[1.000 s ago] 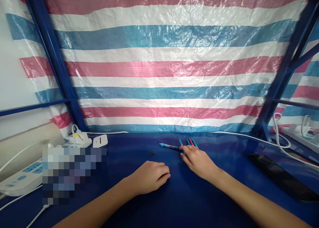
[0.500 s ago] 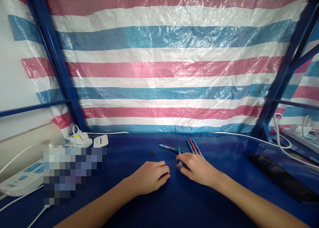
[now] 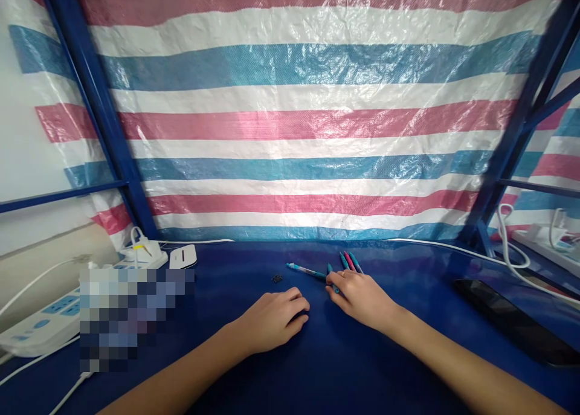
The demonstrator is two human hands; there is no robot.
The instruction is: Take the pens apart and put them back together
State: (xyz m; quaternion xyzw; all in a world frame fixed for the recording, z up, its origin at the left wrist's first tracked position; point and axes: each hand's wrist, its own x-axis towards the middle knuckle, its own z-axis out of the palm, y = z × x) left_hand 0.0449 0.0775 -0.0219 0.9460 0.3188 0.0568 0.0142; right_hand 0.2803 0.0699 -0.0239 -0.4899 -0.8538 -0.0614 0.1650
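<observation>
Pens (image 3: 348, 262) on desk (image 3: 226, 264), phone (image 3: 512, 321) rightward

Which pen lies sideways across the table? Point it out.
The blue pen stretching left from the right hand; the other pens point away from the person.

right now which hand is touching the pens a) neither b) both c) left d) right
d, the fingertips of the right hand lie on the teal and pink pens, while the left hand rests apart from them.
</observation>
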